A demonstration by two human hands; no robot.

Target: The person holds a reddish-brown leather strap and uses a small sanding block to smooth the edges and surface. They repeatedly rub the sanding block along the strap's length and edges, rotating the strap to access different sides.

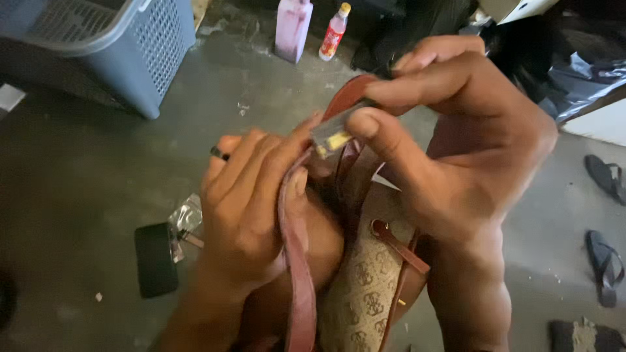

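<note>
My left hand (251, 212), with a dark ring on one finger, grips the reddish-brown strap (297, 261) of a beige patterned handbag (362, 293) that hangs close below the camera. My right hand (456, 143) pinches a small grey fitting with a yellow patch (331, 135) between thumb and forefinger, at the top of the strap. The fingertips of both hands meet at that fitting. A brown strap with a metal rivet (380, 228) runs down the bag's side.
A blue-grey laundry basket (124, 45) stands at the back left on the concrete floor. A pink bottle (292, 29) and a small red-labelled bottle (334, 31) stand behind. A black phone (155, 259) and clear wrappers (186, 218) lie left. Sandals (603, 215) lie right.
</note>
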